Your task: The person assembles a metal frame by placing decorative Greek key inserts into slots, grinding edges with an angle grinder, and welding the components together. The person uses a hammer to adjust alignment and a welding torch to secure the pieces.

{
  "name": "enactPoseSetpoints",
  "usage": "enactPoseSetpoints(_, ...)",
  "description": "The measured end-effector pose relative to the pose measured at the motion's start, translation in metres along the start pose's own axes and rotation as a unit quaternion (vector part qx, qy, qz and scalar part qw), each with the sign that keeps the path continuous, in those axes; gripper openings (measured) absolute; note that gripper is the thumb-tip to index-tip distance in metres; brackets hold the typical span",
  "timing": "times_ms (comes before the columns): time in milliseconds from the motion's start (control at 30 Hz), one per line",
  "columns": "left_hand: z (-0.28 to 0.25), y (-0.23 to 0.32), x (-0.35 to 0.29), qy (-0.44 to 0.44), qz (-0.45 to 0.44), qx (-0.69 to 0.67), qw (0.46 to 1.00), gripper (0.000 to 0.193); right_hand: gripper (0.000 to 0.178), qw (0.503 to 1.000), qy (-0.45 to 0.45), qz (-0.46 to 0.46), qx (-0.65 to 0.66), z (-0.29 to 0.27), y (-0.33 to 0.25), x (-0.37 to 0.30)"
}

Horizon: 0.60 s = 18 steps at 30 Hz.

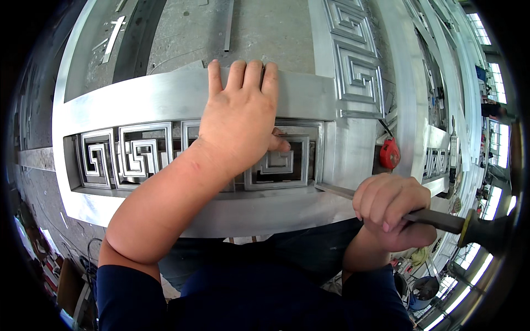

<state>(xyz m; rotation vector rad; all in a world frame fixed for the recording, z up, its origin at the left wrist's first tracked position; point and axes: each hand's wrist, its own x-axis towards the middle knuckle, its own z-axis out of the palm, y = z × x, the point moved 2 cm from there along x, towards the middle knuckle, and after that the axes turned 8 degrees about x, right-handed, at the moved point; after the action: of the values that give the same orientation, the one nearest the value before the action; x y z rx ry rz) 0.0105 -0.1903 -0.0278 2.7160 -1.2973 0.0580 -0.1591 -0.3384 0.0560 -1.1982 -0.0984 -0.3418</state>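
Note:
A silvery metal frame (127, 99) lies in front of me, with square spiral key-pattern inserts (148, 153) set in its near slot. My left hand (240, 113) grips the rail behind that slot. Its fingers reach over the far edge, and its thumb comes down by the insert near the slot's right end. Closed around a long flat-bladed tool (441, 219) is my right hand (393, 204). The tool's narrow tip touches the slot's near right corner, beside an insert; its dark handle with a yellow ring extends to the right.
A red tape measure (390, 153) lies to the right of the frame. More key-pattern inserts (359, 77) run along the frame's right upright. Long metal profiles (452, 71) line the right side. A bucket (424, 292) stands at the lower right, and offcuts (114, 39) lie at the far left.

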Motion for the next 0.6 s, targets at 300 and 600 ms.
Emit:
enactPoseSetpoints(300,-0.005,0.001,0.001,-0.061,-0.010,-0.012,0.998,0.119,0.034,1.000,0.005,-0.014,0.002,0.003,0.001,-0.004)
enactPoseSetpoints(600,-0.001,0.001,0.000,-0.014,-0.001,0.007,1.000,0.114,0.015,0.999,0.024,-0.035,0.027,-0.001,-0.002,-0.007)
